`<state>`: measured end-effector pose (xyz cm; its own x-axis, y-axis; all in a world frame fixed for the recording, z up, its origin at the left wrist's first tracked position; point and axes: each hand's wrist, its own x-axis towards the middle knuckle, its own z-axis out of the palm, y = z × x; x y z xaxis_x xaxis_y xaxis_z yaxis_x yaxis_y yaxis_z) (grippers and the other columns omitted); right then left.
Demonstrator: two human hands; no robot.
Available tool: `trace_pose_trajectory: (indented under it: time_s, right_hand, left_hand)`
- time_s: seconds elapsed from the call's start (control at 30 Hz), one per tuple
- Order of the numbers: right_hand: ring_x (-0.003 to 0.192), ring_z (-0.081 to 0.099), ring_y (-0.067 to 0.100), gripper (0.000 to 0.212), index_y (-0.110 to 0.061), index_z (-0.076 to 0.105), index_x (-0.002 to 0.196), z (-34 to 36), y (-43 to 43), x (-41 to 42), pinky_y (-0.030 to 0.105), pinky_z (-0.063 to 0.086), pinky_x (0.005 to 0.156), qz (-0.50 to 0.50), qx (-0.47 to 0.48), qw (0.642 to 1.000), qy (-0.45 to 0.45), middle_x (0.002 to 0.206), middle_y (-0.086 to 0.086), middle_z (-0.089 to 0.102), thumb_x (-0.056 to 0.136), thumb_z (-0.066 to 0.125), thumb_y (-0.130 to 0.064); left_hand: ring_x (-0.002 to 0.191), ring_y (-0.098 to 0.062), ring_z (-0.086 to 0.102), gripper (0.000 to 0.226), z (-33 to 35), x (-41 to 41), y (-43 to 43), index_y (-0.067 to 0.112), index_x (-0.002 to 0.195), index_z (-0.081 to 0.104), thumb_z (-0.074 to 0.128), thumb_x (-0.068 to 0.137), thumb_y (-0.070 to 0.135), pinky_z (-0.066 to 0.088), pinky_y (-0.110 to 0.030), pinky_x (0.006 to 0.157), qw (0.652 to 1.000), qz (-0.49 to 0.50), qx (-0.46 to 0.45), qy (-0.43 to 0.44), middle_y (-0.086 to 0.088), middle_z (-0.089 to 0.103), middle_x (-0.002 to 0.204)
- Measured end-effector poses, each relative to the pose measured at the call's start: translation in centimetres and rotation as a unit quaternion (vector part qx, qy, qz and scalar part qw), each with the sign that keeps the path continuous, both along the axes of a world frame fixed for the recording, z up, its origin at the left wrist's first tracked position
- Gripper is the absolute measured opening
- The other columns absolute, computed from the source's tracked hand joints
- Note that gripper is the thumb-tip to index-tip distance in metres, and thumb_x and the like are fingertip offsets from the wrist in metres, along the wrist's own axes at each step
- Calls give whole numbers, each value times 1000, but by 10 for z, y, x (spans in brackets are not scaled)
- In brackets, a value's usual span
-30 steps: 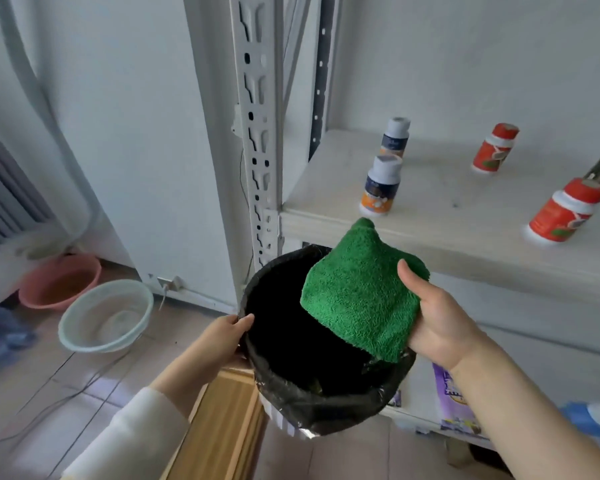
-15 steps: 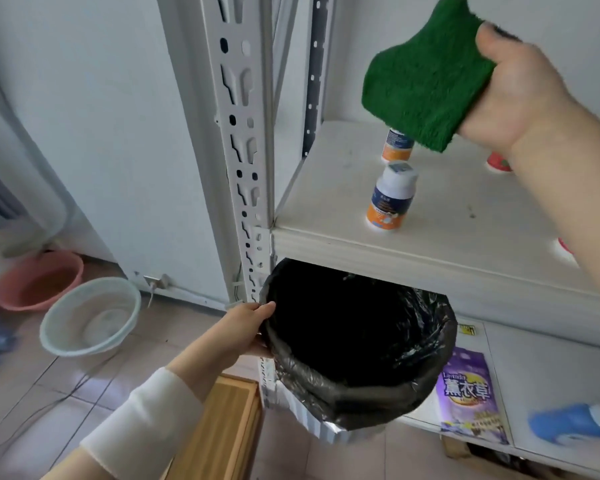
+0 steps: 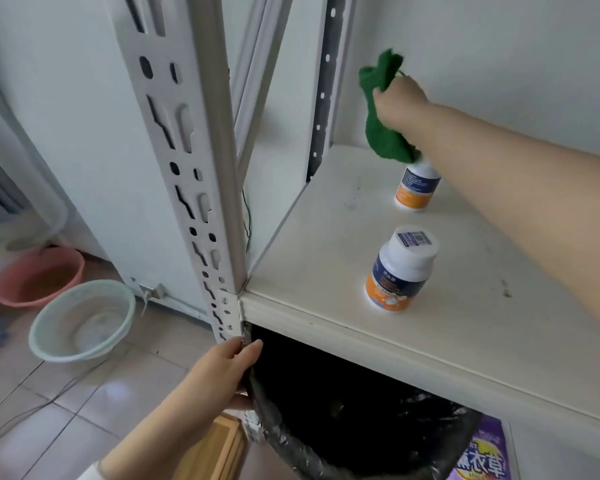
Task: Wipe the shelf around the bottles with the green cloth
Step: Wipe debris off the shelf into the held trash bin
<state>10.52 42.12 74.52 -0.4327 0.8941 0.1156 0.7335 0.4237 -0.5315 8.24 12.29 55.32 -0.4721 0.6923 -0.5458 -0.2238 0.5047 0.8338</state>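
While the white shelf (image 3: pixel 326 258) fills the right of the view, a bin lined with a black bag (image 3: pixel 361 431) sits tucked beneath its front edge, its inside too dark to read. The left hand (image 3: pixel 222 372) is clamped on the bin's rim, right by the slotted metal upright (image 3: pixel 194 161). Down on the tiled floor stand a pale basin (image 3: pixel 80 320) and, behind it, a pink basin (image 3: pixel 39 277), both looking bare inside. On the shelf, a near bottle (image 3: pixel 399 268) with a white cap stands upright, and a far bottle (image 3: pixel 417 187) stands behind it, its top hidden. Above that one, the right hand (image 3: pixel 399 102) grips the bunched green cloth (image 3: pixel 383 112) tight, off the shelf near the back corner, its tail hanging onto the far bottle. A purple packet (image 3: pixel 482 455) lies on the lower shelf.
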Motion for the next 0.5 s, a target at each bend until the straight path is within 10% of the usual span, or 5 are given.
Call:
trace_pose_trajectory:
  time_s: [0.13,0.23,0.5]
  right_hand:
    - [98,48,30,37,6,42,126,-52,10,-10,34,40,81,107,-9,956,-273,124,23,50,92,31,-3]
    - [94,51,30,37,3,41,127,-54,11,-12,36,45,80,114,-112,954,-254,104,18,51,94,32,-9]
    - [124,43,39,53,-3,27,139,-36,-18,-5,52,42,100,125,-221,932,-260,141,21,37,95,45,-25]
  left_hand:
    - [61,-13,69,23,3,-4,2,9,92,65,49,93,26,53,-27,53,1000,10,3,4,-1,73,74]
    - [58,-12,68,23,3,-6,0,9,91,65,49,93,25,54,-28,54,1000,6,1,1,2,73,68]
    - [74,-21,72,26,8,-8,-4,7,95,64,47,94,27,56,-31,59,999,-30,3,15,-6,74,84]
